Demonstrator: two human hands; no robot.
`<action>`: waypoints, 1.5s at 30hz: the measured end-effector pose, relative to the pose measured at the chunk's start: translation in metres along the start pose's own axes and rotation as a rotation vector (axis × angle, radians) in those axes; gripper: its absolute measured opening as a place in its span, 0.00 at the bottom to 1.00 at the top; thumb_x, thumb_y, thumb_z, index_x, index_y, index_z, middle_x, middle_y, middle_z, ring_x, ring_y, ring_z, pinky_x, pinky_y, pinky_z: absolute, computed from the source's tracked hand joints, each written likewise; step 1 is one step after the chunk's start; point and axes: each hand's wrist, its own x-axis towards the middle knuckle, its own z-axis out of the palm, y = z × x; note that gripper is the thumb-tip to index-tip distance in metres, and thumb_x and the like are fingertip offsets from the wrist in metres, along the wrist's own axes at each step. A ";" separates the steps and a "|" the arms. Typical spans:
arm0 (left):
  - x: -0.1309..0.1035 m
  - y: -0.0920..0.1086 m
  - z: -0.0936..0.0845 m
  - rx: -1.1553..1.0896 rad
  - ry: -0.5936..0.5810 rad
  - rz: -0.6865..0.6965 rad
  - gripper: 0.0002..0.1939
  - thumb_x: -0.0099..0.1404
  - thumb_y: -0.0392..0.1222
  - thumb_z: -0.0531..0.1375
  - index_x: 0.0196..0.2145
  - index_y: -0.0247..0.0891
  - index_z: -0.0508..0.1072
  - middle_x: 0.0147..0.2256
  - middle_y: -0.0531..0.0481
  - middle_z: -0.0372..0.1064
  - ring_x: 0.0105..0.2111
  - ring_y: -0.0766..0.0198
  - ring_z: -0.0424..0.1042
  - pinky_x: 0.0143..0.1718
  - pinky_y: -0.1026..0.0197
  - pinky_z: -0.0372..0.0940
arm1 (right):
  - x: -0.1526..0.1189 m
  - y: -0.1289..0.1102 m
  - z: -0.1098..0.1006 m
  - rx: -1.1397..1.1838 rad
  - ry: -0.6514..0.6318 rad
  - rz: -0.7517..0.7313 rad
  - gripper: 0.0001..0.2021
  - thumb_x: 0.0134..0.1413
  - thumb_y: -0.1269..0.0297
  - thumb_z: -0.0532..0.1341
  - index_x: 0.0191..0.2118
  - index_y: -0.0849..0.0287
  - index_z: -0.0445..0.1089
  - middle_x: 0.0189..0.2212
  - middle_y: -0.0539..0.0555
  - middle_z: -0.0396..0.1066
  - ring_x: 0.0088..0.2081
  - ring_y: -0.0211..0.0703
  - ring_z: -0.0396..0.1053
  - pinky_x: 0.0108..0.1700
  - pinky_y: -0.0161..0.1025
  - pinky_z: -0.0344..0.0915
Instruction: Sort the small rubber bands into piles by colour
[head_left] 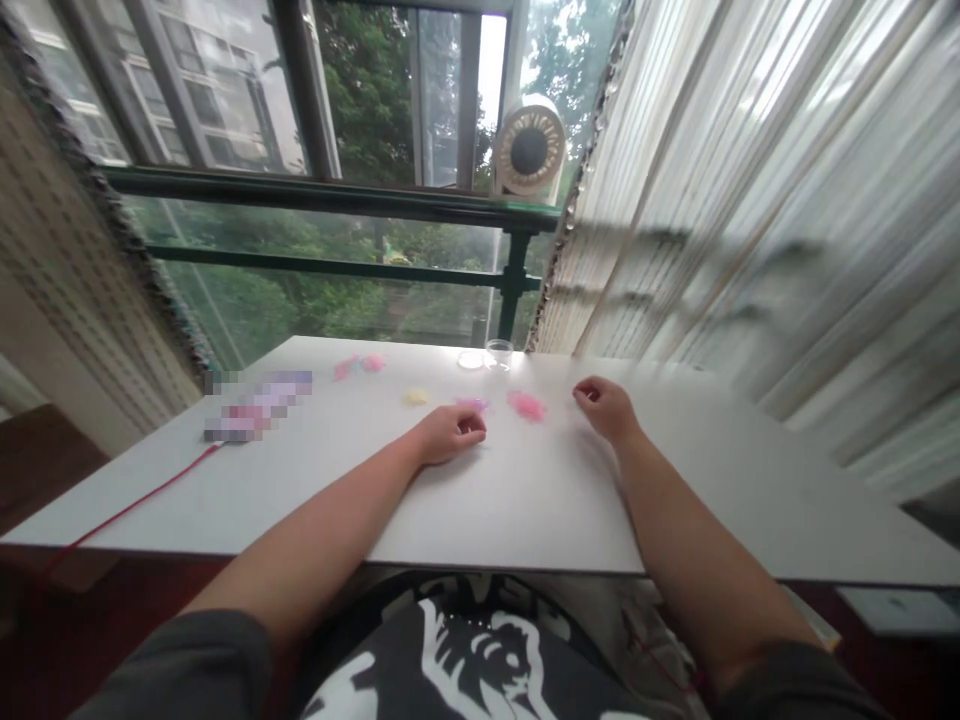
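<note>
My left hand [452, 433] rests on the white table [517, 500] with its fingers curled in a pinch. Just behind it, partly covered by the fingers, lies a small purple pile [474, 404]. To the right of that is a pink-red pile [528, 406] of small pieces, too blurred to name. My right hand [606, 408] is raised slightly over the table, right of the pink pile, thumb and fingers closed together. Whatever either hand may hold is too small or hidden to make out. A pale yellow pile [416, 397] sits left of the purple one.
Toward the back edge stand a clear round container [499, 355] and a round whitish lid [472, 360]. Pink and bluish pieces [361, 366] lie at the back left. A blurred-out device [259, 405] with a red cord [146, 495] lies on the left. A curtain [712, 200] hangs behind.
</note>
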 end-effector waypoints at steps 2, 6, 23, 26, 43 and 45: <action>0.000 -0.001 0.000 0.011 -0.010 -0.007 0.11 0.57 0.45 0.57 0.31 0.35 0.73 0.25 0.52 0.68 0.25 0.67 0.63 0.27 0.66 0.58 | 0.000 0.025 -0.015 -0.079 0.061 0.112 0.08 0.46 0.65 0.56 0.27 0.62 0.70 0.22 0.53 0.70 0.24 0.40 0.64 0.29 0.36 0.59; 0.000 -0.002 -0.001 0.017 -0.017 -0.014 0.12 0.57 0.46 0.56 0.31 0.35 0.73 0.24 0.52 0.67 0.24 0.67 0.62 0.26 0.66 0.57 | -0.002 0.054 -0.025 -0.186 0.101 0.271 0.07 0.48 0.67 0.57 0.27 0.64 0.71 0.24 0.55 0.71 0.27 0.41 0.67 0.30 0.37 0.61; 0.001 -0.005 -0.002 0.022 -0.054 -0.031 0.13 0.57 0.47 0.56 0.32 0.35 0.73 0.23 0.53 0.66 0.24 0.67 0.61 0.26 0.66 0.56 | -0.002 0.051 -0.005 -0.282 -0.121 0.345 0.10 0.58 0.60 0.57 0.36 0.62 0.70 0.34 0.52 0.71 0.36 0.39 0.69 0.40 0.42 0.67; 0.000 -0.003 -0.001 0.025 -0.056 -0.030 0.13 0.57 0.47 0.56 0.32 0.35 0.73 0.23 0.52 0.66 0.24 0.67 0.61 0.26 0.66 0.56 | -0.003 0.052 -0.005 -0.276 -0.114 0.355 0.10 0.58 0.60 0.57 0.38 0.62 0.69 0.36 0.53 0.71 0.36 0.39 0.69 0.40 0.41 0.67; -0.001 -0.007 -0.007 0.056 -0.086 -0.043 0.14 0.53 0.47 0.59 0.33 0.36 0.76 0.25 0.51 0.68 0.24 0.67 0.63 0.26 0.67 0.58 | -0.018 -0.007 -0.005 -0.078 0.019 0.017 0.15 0.52 0.65 0.50 0.35 0.64 0.73 0.26 0.56 0.72 0.28 0.42 0.65 0.32 0.35 0.59; -0.002 -0.005 -0.006 0.054 -0.099 -0.041 0.13 0.53 0.46 0.59 0.33 0.36 0.76 0.24 0.52 0.68 0.24 0.68 0.62 0.25 0.67 0.57 | -0.026 -0.029 0.007 -0.018 -0.112 -0.119 0.12 0.51 0.63 0.54 0.31 0.62 0.73 0.21 0.53 0.69 0.24 0.38 0.62 0.29 0.33 0.57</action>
